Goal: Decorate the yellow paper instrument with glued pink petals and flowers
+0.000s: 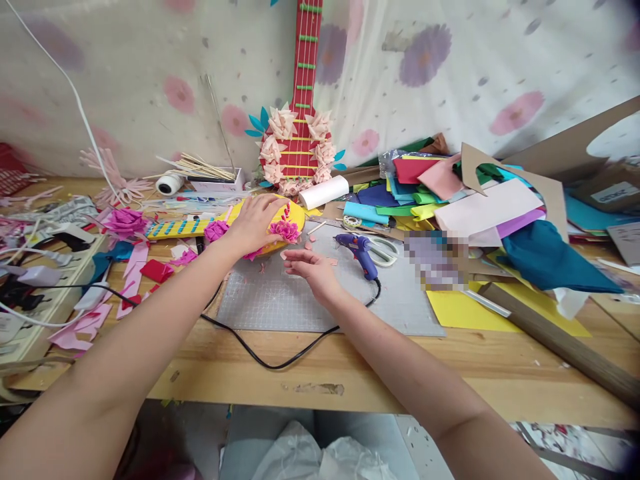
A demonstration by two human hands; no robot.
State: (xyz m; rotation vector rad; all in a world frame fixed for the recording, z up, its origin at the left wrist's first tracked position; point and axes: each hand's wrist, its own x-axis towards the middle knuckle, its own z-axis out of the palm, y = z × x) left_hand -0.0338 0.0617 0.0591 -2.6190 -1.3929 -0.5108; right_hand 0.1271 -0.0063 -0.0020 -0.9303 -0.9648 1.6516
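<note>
My left hand (257, 223) lies over the body of a yellow craft guitar (295, 215), its fingers spread across it and holding it. The guitar's neck with blue frets (183, 229) points left. Magenta paper flowers (284, 231) decorate the body on both sides of that hand. Just in front of the guitar's near edge is my right hand (314, 272), its fingers drawn together; whatever is between the fingertips is too small to make out. A purple hot glue gun (359, 252) rests on the grey cutting mat (280, 310) to the right of that hand.
A red craft guitar with pale pink flowers (287, 150) leans upright at the back. Scissors (383, 252) lie beside the glue gun, whose black cord (273, 365) loops along the front. Coloured sheets (400, 190) are heaped right. Left are a power strip (57, 287) and pink scraps (135, 273).
</note>
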